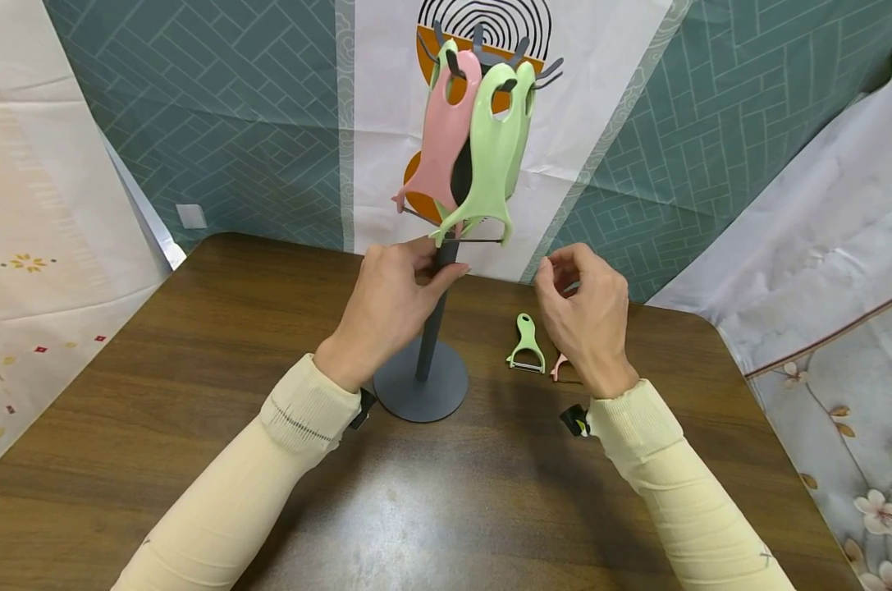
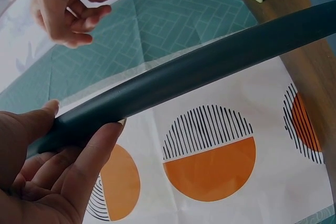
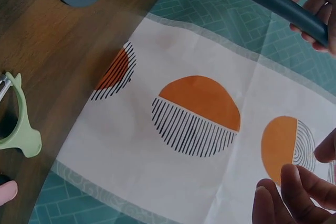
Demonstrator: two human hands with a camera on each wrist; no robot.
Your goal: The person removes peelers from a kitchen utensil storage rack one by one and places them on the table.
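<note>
My left hand point(image 1: 394, 300) grips the dark grey pole point(image 2: 173, 77) of an upright stand just below its hooks, thumb on one side and fingers round the other. From those hooks hang a pink peeler point(image 1: 446, 131) and several light green peelers, the front green peeler point(image 1: 493, 148) facing me. To the right of the stand, in mid-air, is my right hand point(image 1: 586, 308), its fingers loosely bent with nothing between them. Below it on the table lie another green peeler point(image 1: 525, 345) and a pink peeler point(image 1: 559, 368), the latter partly hidden by that hand.
The stand's round grey base point(image 1: 420, 402) rests on the brown wooden table point(image 1: 194, 410). Behind the table's far edge hangs a teal and white patterned cloth point(image 1: 268, 123). Floral cloths drape at the left and right sides.
</note>
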